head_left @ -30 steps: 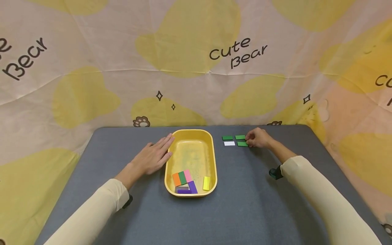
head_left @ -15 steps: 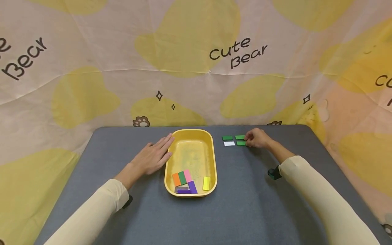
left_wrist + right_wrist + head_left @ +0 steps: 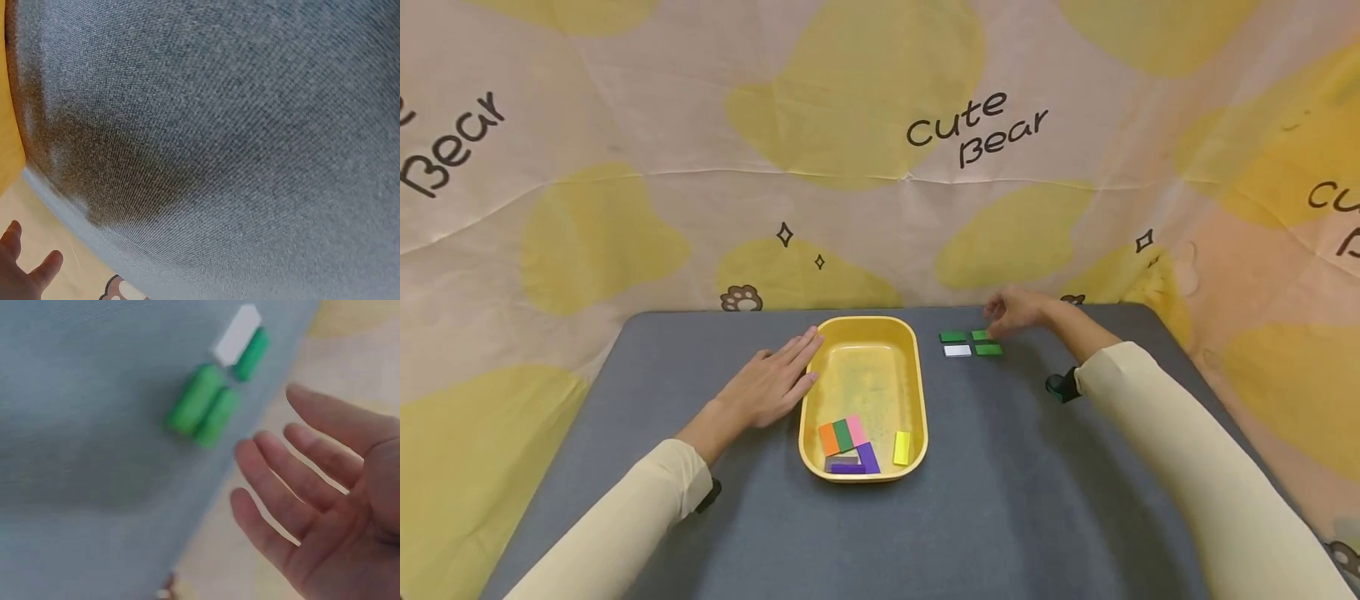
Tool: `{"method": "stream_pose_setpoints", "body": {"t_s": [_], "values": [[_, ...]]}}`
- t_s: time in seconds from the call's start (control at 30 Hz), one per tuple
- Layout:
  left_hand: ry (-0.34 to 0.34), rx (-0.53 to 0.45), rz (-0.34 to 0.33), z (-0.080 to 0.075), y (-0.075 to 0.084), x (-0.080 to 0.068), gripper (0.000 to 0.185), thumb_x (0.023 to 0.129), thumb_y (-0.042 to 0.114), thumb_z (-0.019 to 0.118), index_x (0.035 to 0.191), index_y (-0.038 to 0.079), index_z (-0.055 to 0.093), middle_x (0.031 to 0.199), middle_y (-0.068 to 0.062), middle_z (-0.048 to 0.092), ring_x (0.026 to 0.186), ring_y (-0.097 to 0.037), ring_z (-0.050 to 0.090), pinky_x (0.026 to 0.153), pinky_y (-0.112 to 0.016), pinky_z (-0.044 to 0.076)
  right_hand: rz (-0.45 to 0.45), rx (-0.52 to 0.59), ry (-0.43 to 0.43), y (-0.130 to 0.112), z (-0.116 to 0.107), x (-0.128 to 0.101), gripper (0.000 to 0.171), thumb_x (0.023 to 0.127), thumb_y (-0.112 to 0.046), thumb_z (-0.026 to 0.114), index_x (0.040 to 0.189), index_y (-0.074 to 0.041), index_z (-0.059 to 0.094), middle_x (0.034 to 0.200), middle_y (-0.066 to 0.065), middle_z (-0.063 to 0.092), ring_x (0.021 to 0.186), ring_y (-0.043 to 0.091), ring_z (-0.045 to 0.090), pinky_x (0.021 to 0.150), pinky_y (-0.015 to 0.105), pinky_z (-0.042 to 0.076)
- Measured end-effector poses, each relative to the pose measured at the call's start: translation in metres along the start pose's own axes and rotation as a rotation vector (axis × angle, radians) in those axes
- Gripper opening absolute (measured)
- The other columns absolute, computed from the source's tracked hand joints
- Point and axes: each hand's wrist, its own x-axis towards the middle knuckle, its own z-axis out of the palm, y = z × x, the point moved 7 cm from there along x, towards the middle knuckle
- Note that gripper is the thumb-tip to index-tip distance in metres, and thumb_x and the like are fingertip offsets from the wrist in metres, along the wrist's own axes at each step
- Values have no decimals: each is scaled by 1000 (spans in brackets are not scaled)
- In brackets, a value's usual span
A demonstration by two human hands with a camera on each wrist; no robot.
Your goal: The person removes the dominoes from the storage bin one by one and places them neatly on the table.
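Observation:
My left hand [image 3: 767, 383] rests with straight fingers along the left rim of a yellow tray [image 3: 922, 400]. The right hand [image 3: 337, 494] is raised over the far right of the table, fingers loosely bent and holding nothing. Below it lie a white tile [image 3: 957, 351], a dark green tile [image 3: 953, 337] and two lighter green tiles, one nearer [image 3: 988, 350] and one farther [image 3: 980, 335], in two rows of two. In the head view the hand overlaps the end of the farther light green tile.
At the tray's near end lie an orange tile [image 3: 828, 439], a green tile [image 3: 843, 435], a pink tile [image 3: 856, 430], purple and grey pieces, and a yellow tile [image 3: 902, 448]. A patterned cloth [image 3: 850, 208] hangs behind the grey table [image 3: 955, 517].
My right hand has let go of the nearer light green tile, which slid slightly left, and has lifted up and away. The left hand stays at the tray rim.

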Motion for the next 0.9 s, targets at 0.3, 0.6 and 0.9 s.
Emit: {"method": "stream_pose_setpoints", "body": {"t_s": [0.3,0.6,0.9], "values": [[-8,-21,-17,2,-3,-3,64,107,37,39,160,10,18,166,-6,16,149,-26,26,106,-61,34,-74,13,-198,-77,-8,17,47,89,-7,70,128,15,54,119,29,65,101,33,67,84,43,53],[2,-9,-7,3,-2,-2,64,106,38,38,160,10,19,166,-7,16,149,-26,27,105,-61,35,-142,28,-300,-125,18,27,52,91,-9,71,137,9,53,114,18,71,105,26,69,89,35,53],[-1,0,5,0,-1,-1,63,107,39,36,160,9,18,166,-7,16,148,-27,27,105,-60,36,-50,140,-473,-134,55,31,60,90,-13,74,141,5,49,116,13,71,105,19,68,93,33,53]]}}
